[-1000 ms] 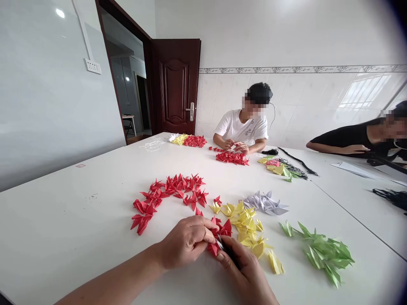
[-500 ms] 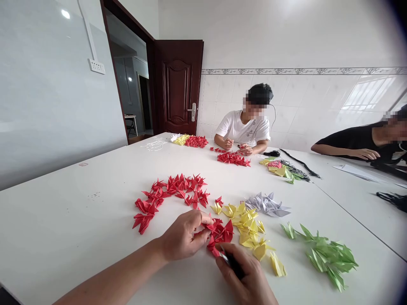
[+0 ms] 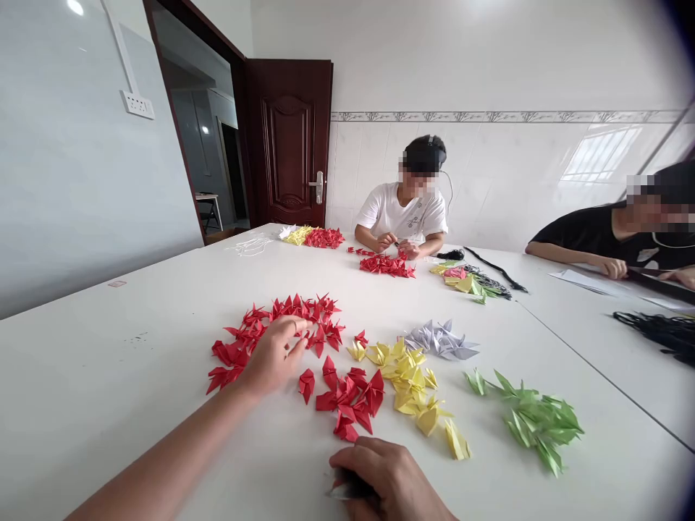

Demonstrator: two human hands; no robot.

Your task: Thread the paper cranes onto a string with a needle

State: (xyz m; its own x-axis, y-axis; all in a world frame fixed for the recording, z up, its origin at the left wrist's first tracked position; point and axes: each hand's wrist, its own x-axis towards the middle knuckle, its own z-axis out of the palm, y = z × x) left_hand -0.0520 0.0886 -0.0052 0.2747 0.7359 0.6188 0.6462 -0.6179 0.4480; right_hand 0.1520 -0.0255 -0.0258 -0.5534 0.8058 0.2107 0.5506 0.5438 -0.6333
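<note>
My left hand point(image 3: 276, 353) is over the inner side of a curved row of folded red paper cranes point(image 3: 247, 334). Its thumb and forefinger are apart, with nothing visible between them. Below it lies a single red crane point(image 3: 307, 386), next to a cluster of red cranes point(image 3: 350, 396). Near the table's front, my right hand point(image 3: 391, 477) is closed around a black tool with a metal tip point(image 3: 350, 486). The tool is blurred and partly covered by the fingers, so its kind is unclear.
Yellow cranes point(image 3: 410, 380), white cranes point(image 3: 441, 340) and green cranes point(image 3: 543, 420) lie to the right on the white table point(image 3: 135, 420). Across it, one person in white point(image 3: 405, 213) handles red cranes point(image 3: 387, 265). Another in black point(image 3: 580, 231) sits at right by papers point(image 3: 589, 282).
My left hand has moved away from the red cluster, up and left to the curved row. My right hand has drawn back toward me with the tool. A single red crane now shows beside the cluster.
</note>
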